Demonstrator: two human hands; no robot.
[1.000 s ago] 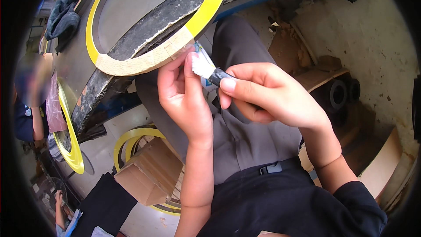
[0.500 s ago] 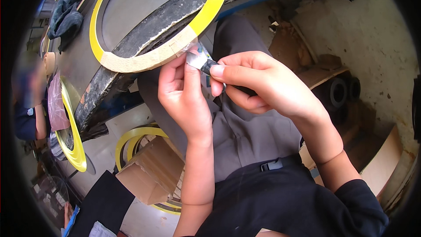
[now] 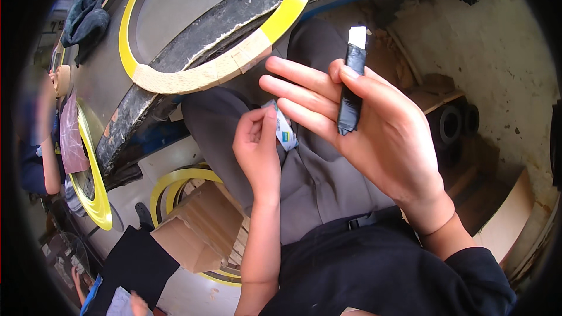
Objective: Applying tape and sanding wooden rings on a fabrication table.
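My right hand (image 3: 389, 123) pinches a short blade tool (image 3: 352, 90) between thumb and forefinger. Black tape wraps its handle, and a pale flat blade end sticks out at the top. The other fingers of that hand are stretched out toward the left. My left hand (image 3: 257, 149) is closed, thumb against fingers, on a small piece of clear and white printed plastic film (image 3: 285, 131) that hangs over my lap. Just beyond both hands, a large yellow ring (image 3: 290, 11) rests on the bench. Tan tape (image 3: 205, 76) covers its near side. Neither hand touches the ring.
The bench (image 3: 228, 29) has a worn black curved edge. More yellow rings (image 3: 91, 181) hang at the left, and others lie by a cardboard box (image 3: 202, 225) on the floor. Dark rolls (image 3: 451, 123) sit at the right by the wall. Another person (image 3: 44, 140) is at the far left.
My right hand has drawn away from the ring and turned palm up, raising the blade tool upright. The left hand has come down off the ring's tape with the plastic film.
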